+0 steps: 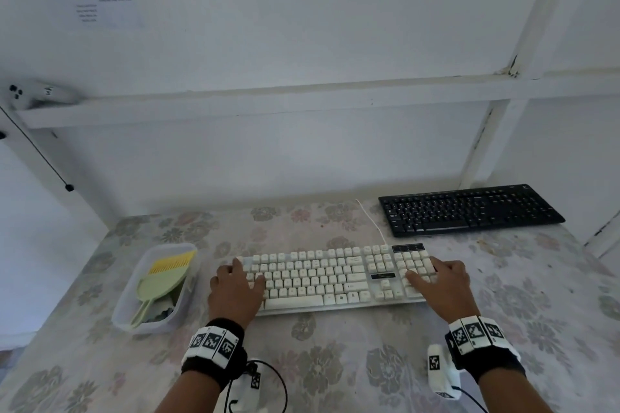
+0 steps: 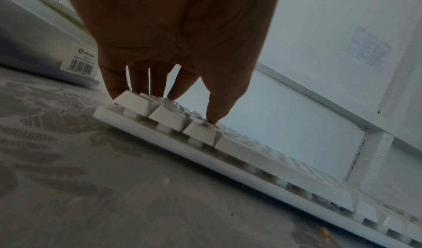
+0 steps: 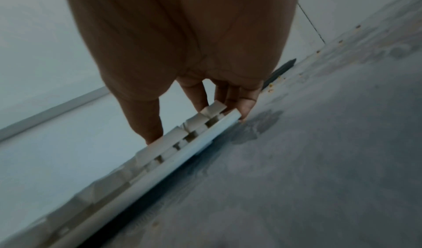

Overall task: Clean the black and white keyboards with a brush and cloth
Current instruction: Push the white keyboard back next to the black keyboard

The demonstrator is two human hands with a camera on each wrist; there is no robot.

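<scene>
The white keyboard [image 1: 335, 278] lies across the middle of the floral tablecloth. My left hand [image 1: 242, 278] grips its left end, fingers curled over the edge and thumb on the keys, as the left wrist view shows [image 2: 160, 89]. My right hand [image 1: 432, 278] grips the right end in the same way [image 3: 198, 107], little finger at the corner by the cloth. The black keyboard [image 1: 469, 209] sits at the back right. A green brush [image 1: 161, 285] with yellow bristles and a dark cloth [image 1: 161, 312] lie in a clear container [image 1: 129, 285].
The container stands just left of the white keyboard [image 2: 251, 152]. A white cable [image 1: 369, 221] runs from that keyboard toward the back wall, past the black keyboard's left end. Crumbs dot the tablecloth [image 1: 335, 362] at the right. A white frame and wall close the back.
</scene>
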